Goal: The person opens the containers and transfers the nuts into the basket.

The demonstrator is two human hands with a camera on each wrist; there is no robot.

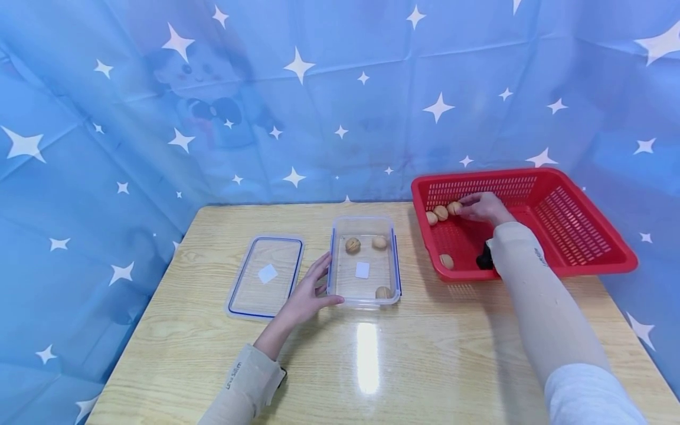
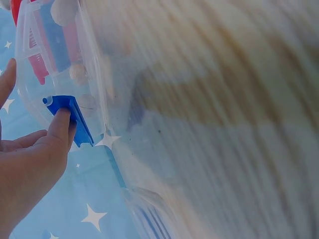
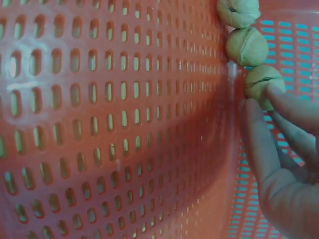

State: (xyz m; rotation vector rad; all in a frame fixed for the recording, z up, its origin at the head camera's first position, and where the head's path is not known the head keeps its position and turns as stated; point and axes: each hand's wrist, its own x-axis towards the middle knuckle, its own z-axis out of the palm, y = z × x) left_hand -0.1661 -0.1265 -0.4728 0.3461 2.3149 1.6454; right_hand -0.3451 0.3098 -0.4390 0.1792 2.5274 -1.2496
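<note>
My right hand [image 1: 484, 208] reaches into the red basket [image 1: 589, 273] and pinches a walnut [image 3: 264, 85] between thumb and fingertips. Beside that walnut, a second walnut [image 1: 440, 213] and a third walnut [image 1: 431, 218] line the basket's far left corner. Another walnut [image 1: 446, 261] lies near the basket's front left. On the table, my left hand [image 1: 308, 298] rests against the left side of the clear plastic box [image 1: 366, 303], its fingers fairly straight. In the left wrist view a fingertip touches the box's blue latch [image 2: 72, 117]. Inside the box are three walnuts and a white label [image 1: 362, 270].
The clear lid with a blue seal [image 1: 265, 251] lies flat on the wooden table [image 1: 404, 366], left of the box. A blue curtain with white stars [image 1: 340, 88] hangs behind the table. The basket's right end reaches past the table's right edge.
</note>
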